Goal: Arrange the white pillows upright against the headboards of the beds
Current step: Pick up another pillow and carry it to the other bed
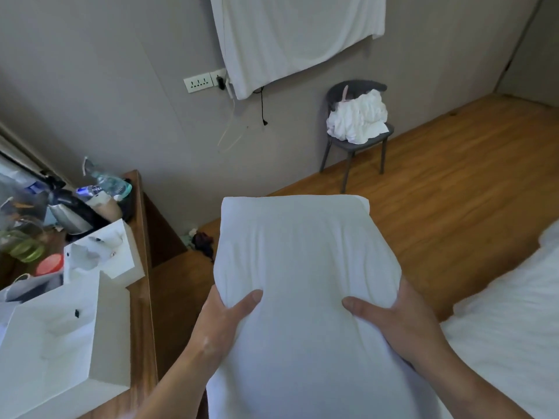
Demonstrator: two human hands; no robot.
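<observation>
A white pillow is held out in front of me, above the wooden floor, with its long side pointing away. My left hand grips its left edge, thumb pressed on top. On the opposite edge my right hand grips the same way. The pillow's near end runs out of the bottom of the view. A bed with white linen lies at the lower right, touching nothing I hold. No headboard is in view.
A wooden desk on the left carries white paper bags, a kettle and bottles. A grey chair with crumpled white cloth stands by the wall. A white cloth hangs on the wall above a socket strip.
</observation>
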